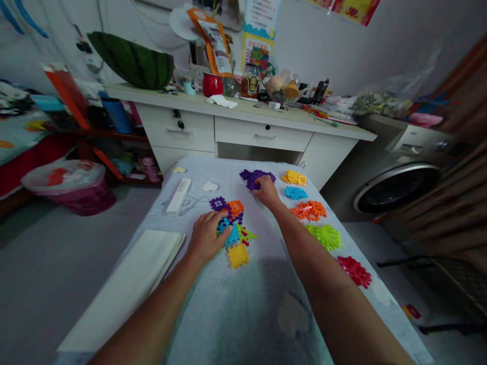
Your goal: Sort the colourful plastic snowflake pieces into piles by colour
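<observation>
From where I stand, starting at the left of the cloth-covered worktop (236,304), the person's left hand (209,235) lies over a mixed cluster of flat, toothed plastic pieces, fingers loosely bent and thumb apart; I can't tell whether it grips the bright blue toothed plastic piece (233,234) beneath it. The cluster stretches from a purple windowed square piece (218,204) at the far left to a yellow toothed square piece (238,256) at the near right, so its long axis slants gently towards the person. That yellow square lies flat, about as wide as long, and points nowhere in particular. Farther over, the right hand (266,191) curls its fingers down onto a heap of dark purple toothed plastic pieces (250,176), which spreads mostly sideways; whether a piece is pinched there, I can't make out. All these pieces look light, fairly stiff and hard to break, perhaps a little slick, and best taken by opposite notched edges. Rightmost come heaps of yellow (294,177), blue (296,193), orange (310,210), lime-green (325,236) and red pieces (354,271), the red one slanting nearer at its right end.
</observation>
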Demonstrator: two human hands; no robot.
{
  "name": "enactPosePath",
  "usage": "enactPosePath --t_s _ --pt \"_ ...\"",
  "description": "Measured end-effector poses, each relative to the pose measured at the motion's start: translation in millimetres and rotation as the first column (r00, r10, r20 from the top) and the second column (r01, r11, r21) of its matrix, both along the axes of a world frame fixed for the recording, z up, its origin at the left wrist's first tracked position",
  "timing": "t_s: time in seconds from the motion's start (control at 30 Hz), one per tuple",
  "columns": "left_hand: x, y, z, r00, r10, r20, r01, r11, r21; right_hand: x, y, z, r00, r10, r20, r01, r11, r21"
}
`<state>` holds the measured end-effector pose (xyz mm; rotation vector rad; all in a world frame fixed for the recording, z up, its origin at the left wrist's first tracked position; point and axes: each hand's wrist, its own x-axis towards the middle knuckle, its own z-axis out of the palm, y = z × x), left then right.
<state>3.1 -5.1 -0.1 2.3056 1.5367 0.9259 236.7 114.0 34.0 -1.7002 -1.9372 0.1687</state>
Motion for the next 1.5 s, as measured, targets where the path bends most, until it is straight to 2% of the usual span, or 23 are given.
enactPosePath --t_s 0.23,0.33,0.53,0.63,0.73,0.8,1.0,1.2,1.5 --pt "0 1 -0.9 1.0 0.009 0.009 -0.009 1.0 0.004 -14 29 0.9 0.989 -0.141 -0.046 0.141 0.99 -0.006" --pt "0 0 -0.3 1.0 0.002 0.026 -0.002 1.0 -0.006 -18 33 -3.7 0.985 -0.153 -0.086 0.154 0.988 0.009" --pt "1 -1 -2.7 0.995 0.038 0.095 -0.037 0.999 -0.008 -22 14 -3.4 0.989 -0.02 -0.144 0.03 0.997 0.07" --pt "1 -1 -4.2 0.992 0.016 0.128 -0.015 1.0 -0.004 -27 -4 5.6 0.991 0.096 -0.097 -0.1 0.994 -0.035" --pt "1 -1 -3.3 0.988 0.006 0.157 -0.004 1.0 -0.013 -34 -24 13.0 0.959 0.271 -0.085 -0.282 0.941 -0.188" --pt "2 -2 -2.5 0.986 0.005 0.169 -0.001 1.0 -0.026 -40 -35 14.0 0.939 0.334 -0.079 -0.343 0.908 -0.242" --pt "1 -3 -3.8 0.982 0.012 0.188 -0.005 0.999 -0.038 -56 -54 6.1 0.924 0.382 0.025 -0.368 0.904 -0.22" --pt "1 -2 -5.0 0.98 0.013 0.198 -0.007 0.999 -0.032 -60 -62 8.4 0.886 0.461 0.059 -0.437 0.869 -0.232" --pt "1 -2 -1.0 0.986 -0.003 0.165 -0.001 1.0 0.026 -50 -62 20.4 0.908 0.395 -0.139 -0.418 0.881 -0.223"
